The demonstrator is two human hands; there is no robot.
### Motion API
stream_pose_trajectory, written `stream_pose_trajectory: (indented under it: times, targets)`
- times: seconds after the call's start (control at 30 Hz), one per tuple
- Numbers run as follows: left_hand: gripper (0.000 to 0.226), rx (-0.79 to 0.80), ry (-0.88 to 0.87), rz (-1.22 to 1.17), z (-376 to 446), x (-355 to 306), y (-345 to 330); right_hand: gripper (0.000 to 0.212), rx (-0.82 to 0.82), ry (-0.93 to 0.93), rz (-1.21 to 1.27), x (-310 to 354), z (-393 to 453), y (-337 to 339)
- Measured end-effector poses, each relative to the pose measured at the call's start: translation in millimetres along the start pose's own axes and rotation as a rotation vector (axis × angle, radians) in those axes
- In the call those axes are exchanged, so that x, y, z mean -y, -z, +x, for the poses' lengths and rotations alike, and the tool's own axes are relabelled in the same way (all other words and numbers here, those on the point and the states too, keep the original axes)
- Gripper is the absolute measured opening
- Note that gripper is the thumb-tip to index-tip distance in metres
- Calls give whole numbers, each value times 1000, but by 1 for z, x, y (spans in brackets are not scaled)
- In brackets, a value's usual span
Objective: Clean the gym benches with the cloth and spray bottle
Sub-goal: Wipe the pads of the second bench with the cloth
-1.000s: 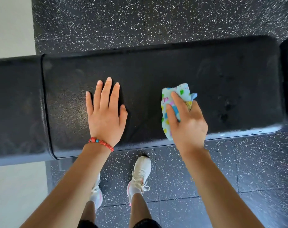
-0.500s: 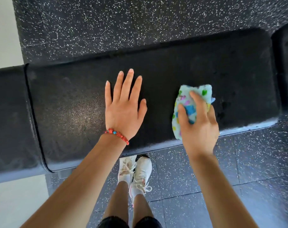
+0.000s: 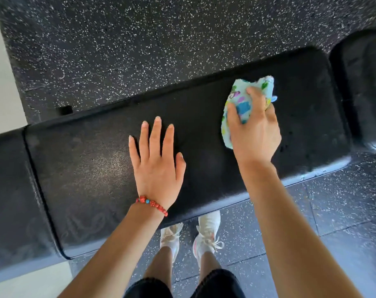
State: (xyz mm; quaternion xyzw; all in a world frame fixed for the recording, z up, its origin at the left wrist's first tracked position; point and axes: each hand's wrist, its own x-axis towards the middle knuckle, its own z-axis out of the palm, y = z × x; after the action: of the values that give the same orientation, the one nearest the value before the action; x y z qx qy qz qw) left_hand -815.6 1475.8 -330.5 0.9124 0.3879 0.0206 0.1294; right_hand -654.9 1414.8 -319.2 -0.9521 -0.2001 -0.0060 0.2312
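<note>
A black padded gym bench (image 3: pixel 86 173) runs across the view from lower left to upper right. My left hand (image 3: pixel 157 166) lies flat on its middle, fingers straight and spread, a red bead bracelet on the wrist. My right hand (image 3: pixel 254 130) grips a light blue cloth (image 3: pixel 245 106) with coloured shapes and presses it on the right part of the pad. Dark wet patches show on the pad to the right of the cloth. No spray bottle is in view.
Another black pad (image 3: pixel 8 201) adjoins the bench at the left, and a rounded black pad (image 3: pixel 365 82) stands at the right. Speckled black rubber floor (image 3: pixel 139 50) lies beyond and below. My white shoes (image 3: pixel 206 235) stand close to the bench's near edge.
My right hand has slid the cloth to the right and farther across the pad. My left hand has shifted right along the bench, still flat. My feet have stepped right.
</note>
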Motion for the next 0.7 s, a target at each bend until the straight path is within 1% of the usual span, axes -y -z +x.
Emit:
stream_pose_trajectory:
  times: [0.07, 0.13, 0.2, 0.3, 0.4, 0.47, 0.53, 0.6, 0.7]
  targets:
    - [51, 9, -41, -19, 5, -11, 2, 37, -15, -54, -4, -12, -27, 11]
    - [50, 16, -130, -34, 14, -26, 3, 37, -17, -95, -16, -24, -50, 21]
    - [49, 15, -216, -57, 25, -41, 0, 37, 3, -101, -24, -31, -61, 27]
    - [49, 35, -280, -51, 41, -60, -7, 35, 32, -62, -6, -34, -50, 28]
    - [50, 76, -288, 19, 46, -66, -15, 35, 23, -44, -20, -30, -5, 21]
    - [51, 73, -284, 40, 46, -65, -19, 37, 7, -64, -39, -29, 30, 14]
    - [51, 63, -286, 50, 46, -63, -20, 39, 4, -24, -65, -30, 46, 8]
    - [51, 60, -287, 59, 46, -64, -20, 37, -27, 19, -64, -36, 40, 11]
    - [50, 60, -286, 58, 46, -67, -17, 34, -104, -10, -88, -62, 5, 26]
